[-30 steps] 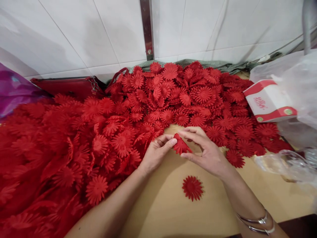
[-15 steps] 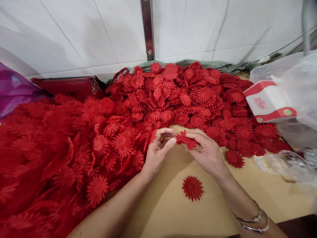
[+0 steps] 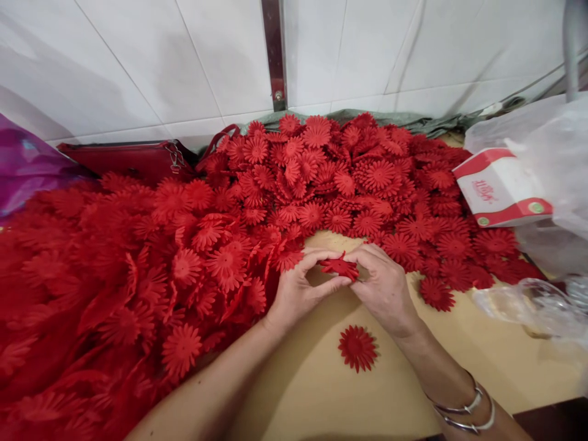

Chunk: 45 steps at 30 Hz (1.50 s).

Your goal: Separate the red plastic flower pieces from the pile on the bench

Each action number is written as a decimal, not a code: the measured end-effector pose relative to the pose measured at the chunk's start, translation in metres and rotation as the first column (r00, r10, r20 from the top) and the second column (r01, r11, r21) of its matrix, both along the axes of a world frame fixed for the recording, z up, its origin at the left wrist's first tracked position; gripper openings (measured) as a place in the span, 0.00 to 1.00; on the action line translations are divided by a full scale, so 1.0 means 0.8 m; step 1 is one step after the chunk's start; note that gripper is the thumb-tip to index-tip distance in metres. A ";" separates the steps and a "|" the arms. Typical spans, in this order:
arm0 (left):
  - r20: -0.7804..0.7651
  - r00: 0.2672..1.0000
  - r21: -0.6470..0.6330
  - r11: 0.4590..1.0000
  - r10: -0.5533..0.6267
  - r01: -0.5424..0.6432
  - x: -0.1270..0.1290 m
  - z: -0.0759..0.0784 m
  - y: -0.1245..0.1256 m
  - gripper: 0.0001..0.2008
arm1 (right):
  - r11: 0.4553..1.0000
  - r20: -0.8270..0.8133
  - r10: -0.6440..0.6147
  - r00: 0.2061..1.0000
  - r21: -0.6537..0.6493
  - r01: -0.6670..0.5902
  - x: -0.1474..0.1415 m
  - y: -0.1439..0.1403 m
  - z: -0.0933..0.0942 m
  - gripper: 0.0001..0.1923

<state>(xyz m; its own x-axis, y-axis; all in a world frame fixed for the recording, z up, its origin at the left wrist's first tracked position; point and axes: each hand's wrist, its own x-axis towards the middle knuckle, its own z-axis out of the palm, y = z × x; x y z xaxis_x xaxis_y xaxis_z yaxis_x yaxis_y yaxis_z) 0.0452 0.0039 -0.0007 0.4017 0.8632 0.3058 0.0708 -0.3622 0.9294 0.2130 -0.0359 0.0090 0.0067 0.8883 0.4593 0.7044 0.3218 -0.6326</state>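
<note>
Between my two hands is a small red artificial flower piece, held above the table. The thumb and fingers of my left hand pinch its left side. My right hand grips its right side, and those fingertips partly cover it. Below the hands a single red flower piece lies flat on the pale wooden table. A deep heap of red flower pieces spreads left of my left forearm, and another heap rises behind both hands.
A red handbag stands against the tiled wall at back left. At right are a white and red box, a translucent plastic bag and clear plastic items. Purple material shows at far left.
My left hand has moved right and closed its thumb and fingers on the flower piece, which my right hand held alone before. The piece has tilted and now shows more edge-on.
</note>
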 end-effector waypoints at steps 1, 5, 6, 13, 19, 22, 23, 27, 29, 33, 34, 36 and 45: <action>0.012 1.000 -0.012 1.000 0.004 -0.004 0.000 -0.001 0.001 0.16 | 1.000 0.000 -0.002 1.000 -0.016 0.002 0.001 0.000 -0.001 0.04; 0.107 0.992 -0.045 0.997 0.071 -0.066 -0.001 -0.005 0.010 0.14 | 0.993 0.021 -0.007 1.000 -0.117 0.010 0.007 0.003 -0.001 0.16; 0.118 0.989 -0.049 0.995 0.089 -0.084 -0.002 -0.006 0.012 0.14 | 0.991 0.016 -0.004 1.000 -0.136 0.007 0.010 0.003 0.000 0.21; 0.118 0.986 -0.098 0.989 0.121 -0.110 -0.001 -0.005 0.011 0.08 | 0.994 -0.187 0.091 0.978 -0.046 -0.101 0.020 -0.001 0.018 0.18; 0.188 0.978 -0.216 0.975 0.090 -0.048 0.003 -0.002 0.007 0.11 | 0.975 -0.270 0.066 0.961 -0.185 -0.119 0.013 0.000 0.014 0.15; 0.162 0.983 -0.203 0.978 0.084 -0.050 0.000 -0.004 0.005 0.12 | 0.968 -0.274 0.041 0.961 -0.228 -0.107 0.014 0.001 0.007 0.14; 0.141 0.986 -0.194 0.979 0.085 -0.057 -0.001 -0.004 0.004 0.11 | 0.966 -0.256 0.045 0.966 -0.234 -0.107 0.014 0.001 0.006 0.13; 0.073 0.993 -0.178 0.981 0.092 -0.077 -0.005 -0.005 0.002 0.12 | 0.967 -0.151 0.107 0.983 -0.213 -0.138 0.017 -0.001 0.007 0.09; 0.054 0.995 -0.197 0.978 0.085 -0.073 -0.006 -0.006 0.001 0.12 | 0.969 -0.117 0.125 0.985 -0.200 -0.147 0.017 -0.001 0.010 0.08; -0.013 0.997 -0.215 0.973 0.078 -0.079 -0.005 -0.005 0.001 0.12 | 0.967 -0.079 0.119 0.990 -0.215 -0.134 0.012 -0.001 0.020 0.10; -0.028 0.997 -0.212 0.974 0.074 -0.078 -0.005 -0.004 0.001 0.12 | 0.967 -0.081 0.111 0.991 -0.222 -0.126 0.011 -0.001 0.022 0.12; -0.020 0.999 -0.205 0.978 0.045 -0.048 -0.005 0.001 0.001 0.14 | 0.967 -0.115 0.079 0.990 -0.234 -0.104 0.010 0.000 0.023 0.13; 0.198 0.979 -0.277 0.955 -0.048 0.103 -0.001 -0.009 0.003 0.19 | 0.931 -0.424 -0.073 0.903 -0.354 -0.092 0.016 0.004 0.011 0.25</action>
<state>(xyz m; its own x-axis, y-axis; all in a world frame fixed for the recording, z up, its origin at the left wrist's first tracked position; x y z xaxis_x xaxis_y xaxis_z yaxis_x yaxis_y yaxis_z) 0.0440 0.0067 -0.0078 0.4281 0.8947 0.1276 -0.1313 -0.0782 0.9883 0.2257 -0.0330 0.0179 0.1178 0.9909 0.0654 0.3406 0.0216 -0.9400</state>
